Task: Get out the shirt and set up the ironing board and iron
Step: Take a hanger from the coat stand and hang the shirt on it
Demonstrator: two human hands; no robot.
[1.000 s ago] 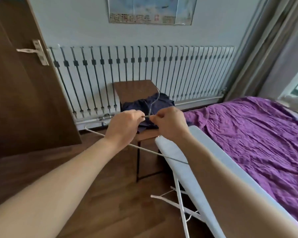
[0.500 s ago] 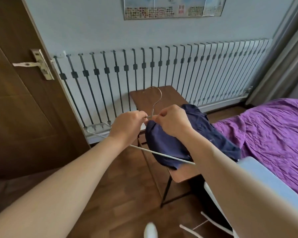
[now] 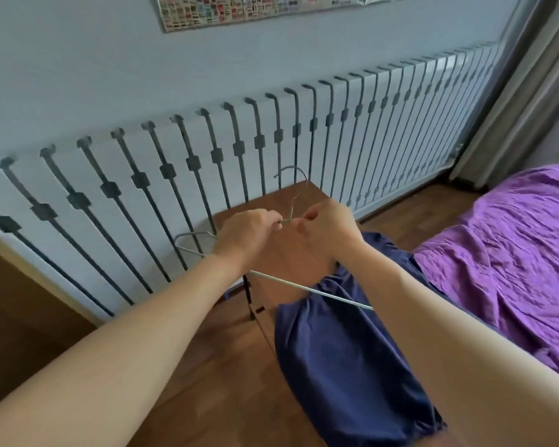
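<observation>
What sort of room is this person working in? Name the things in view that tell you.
Most likely a bedroom: a bed with a purple cover at the right, a long radiator along the wall, curtains in the corner.

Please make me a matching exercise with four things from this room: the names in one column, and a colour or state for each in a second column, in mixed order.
Things:
1. wire hanger
2. shirt
3. bed cover
4. radiator

Colour or state:
A. purple, creased
B. white with dark bars, along the wall
C. dark blue, crumpled
D. pinched by the left hand and the right hand

Pairs: 1-D, 2-C, 3-A, 4-B.
</observation>
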